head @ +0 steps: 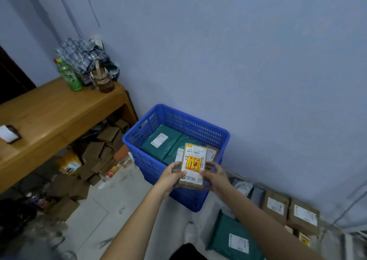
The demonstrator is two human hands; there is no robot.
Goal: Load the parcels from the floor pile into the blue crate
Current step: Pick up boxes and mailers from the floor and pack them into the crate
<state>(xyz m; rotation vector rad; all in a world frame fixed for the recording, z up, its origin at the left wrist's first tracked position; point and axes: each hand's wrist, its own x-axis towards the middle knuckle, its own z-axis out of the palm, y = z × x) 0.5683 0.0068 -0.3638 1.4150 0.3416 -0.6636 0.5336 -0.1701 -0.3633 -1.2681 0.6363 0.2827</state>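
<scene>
Both hands, left hand [172, 172] and right hand [214, 172], are gripping a small brown parcel [193, 165] over the blue crate [156, 166], where green mailers [161, 140] are lying; more parcels [290, 212] are sitting on the floor at right.

1. The brown parcel [193, 165], held over the blue crate [158, 168] by the left hand [172, 173] and the right hand [215, 175], bears a white shipping label with a barcode; the line above it reads roughly "5488 C671 09 207", though it is blurred.
2. On the same parcel sits a red-and-yellow fragile sticker with red Chinese characters, up-arrows and a glass symbol.
3. The green bottle [69, 75] on the wooden table [49, 110] shows white Chinese characters, too blurred to read.
4. White labels on the other parcels are illegible.
</scene>
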